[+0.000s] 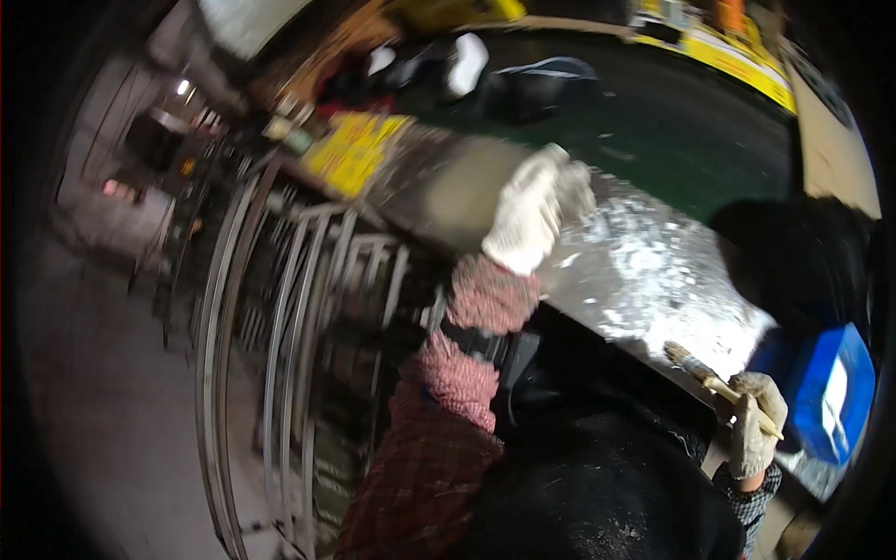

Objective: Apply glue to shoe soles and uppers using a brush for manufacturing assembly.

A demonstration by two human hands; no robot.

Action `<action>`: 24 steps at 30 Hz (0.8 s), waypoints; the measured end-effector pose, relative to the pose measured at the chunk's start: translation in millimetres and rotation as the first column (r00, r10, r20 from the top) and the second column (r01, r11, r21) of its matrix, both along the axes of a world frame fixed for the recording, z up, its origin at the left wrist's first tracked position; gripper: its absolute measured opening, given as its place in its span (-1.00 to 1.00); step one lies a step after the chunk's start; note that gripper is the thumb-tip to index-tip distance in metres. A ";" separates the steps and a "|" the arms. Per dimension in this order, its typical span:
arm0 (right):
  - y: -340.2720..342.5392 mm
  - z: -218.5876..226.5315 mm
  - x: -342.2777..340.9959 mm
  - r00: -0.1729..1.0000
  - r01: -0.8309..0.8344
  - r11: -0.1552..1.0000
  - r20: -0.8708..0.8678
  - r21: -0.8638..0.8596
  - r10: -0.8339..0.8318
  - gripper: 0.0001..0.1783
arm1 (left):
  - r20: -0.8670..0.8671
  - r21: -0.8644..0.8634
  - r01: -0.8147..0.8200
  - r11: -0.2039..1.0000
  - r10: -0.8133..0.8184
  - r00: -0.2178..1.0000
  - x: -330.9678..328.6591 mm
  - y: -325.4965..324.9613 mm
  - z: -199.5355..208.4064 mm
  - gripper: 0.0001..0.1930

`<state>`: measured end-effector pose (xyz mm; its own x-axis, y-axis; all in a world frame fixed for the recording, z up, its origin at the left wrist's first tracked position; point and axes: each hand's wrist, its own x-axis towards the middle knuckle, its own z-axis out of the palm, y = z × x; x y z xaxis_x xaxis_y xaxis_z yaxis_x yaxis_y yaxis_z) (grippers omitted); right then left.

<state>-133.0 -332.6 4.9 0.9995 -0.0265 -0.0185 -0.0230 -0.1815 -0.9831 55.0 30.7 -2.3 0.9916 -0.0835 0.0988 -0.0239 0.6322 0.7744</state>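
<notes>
The right hand grasped a brush, its bristles over the near edge of the bench toward the right end; the left hand was above the middle, too blurred to tell whether it held anything. A blue tub stood at the right end, a yellow sheet at the left.

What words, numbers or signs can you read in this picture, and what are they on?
None that I can quote.
Yellow sheet, left of the middle: faint marks, too blurred to read.
Yellow panel, upper right: reddish marks, too small and blurred to read.
Brush and blue container: I can't make out any writing.
</notes>
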 end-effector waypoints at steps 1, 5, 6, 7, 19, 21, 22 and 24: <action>15.5 6.4 1.6 1.000 -0.002 1.000 -0.020 0.020 0.002 -0.58 | -0.091 0.143 -0.017 0.990 0.030 0.995 -39.4 14.1 4.8 -0.66; 61.8 25.1 12.0 0.987 -0.135 0.989 -0.075 0.067 0.140 -0.51 | -0.344 0.351 -0.357 0.866 0.474 0.810 -184.4 99.5 -40.6 -0.67; 74.9 35.0 15.2 0.983 -0.155 0.985 -0.089 0.073 0.162 -0.51 | -0.428 -0.353 -0.424 0.834 0.259 0.866 -221.4 153.3 -74.4 -0.70; 84.1 37.3 16.0 0.983 -0.149 0.986 -0.101 0.073 0.156 -0.51 | -0.318 0.369 -0.739 0.564 0.823 0.470 -252.2 163.7 -85.5 -0.68; 140.2 66.7 4.8 0.969 -0.247 0.961 -0.032 -0.124 0.245 -0.70 | -0.464 0.030 -0.825 0.564 0.739 0.489 -260.0 354.1 -154.9 -0.72; 132.7 66.6 2.8 0.967 -0.255 0.942 -0.034 -0.220 0.254 -0.72 | -0.508 -0.137 -0.834 0.535 0.685 0.523 -261.7 303.5 -117.5 -0.62; 138.6 71.7 2.7 0.958 -0.282 0.948 -0.102 -0.149 0.269 -0.71 | -0.520 -0.243 -0.806 0.539 0.629 0.577 -275.6 282.9 -110.9 -0.55; 140.5 70.9 0.6 0.967 -0.238 0.933 0.018 -0.270 0.253 -0.72 | -0.379 -0.587 -0.515 0.625 0.350 0.857 -290.0 229.4 -111.7 -0.34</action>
<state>-132.4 -192.1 75.7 0.9748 0.2231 0.0077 0.1049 -0.4274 -0.8979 -235.0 260.1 -114.0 0.8956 0.3637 -0.2560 -0.3217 0.9272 0.1918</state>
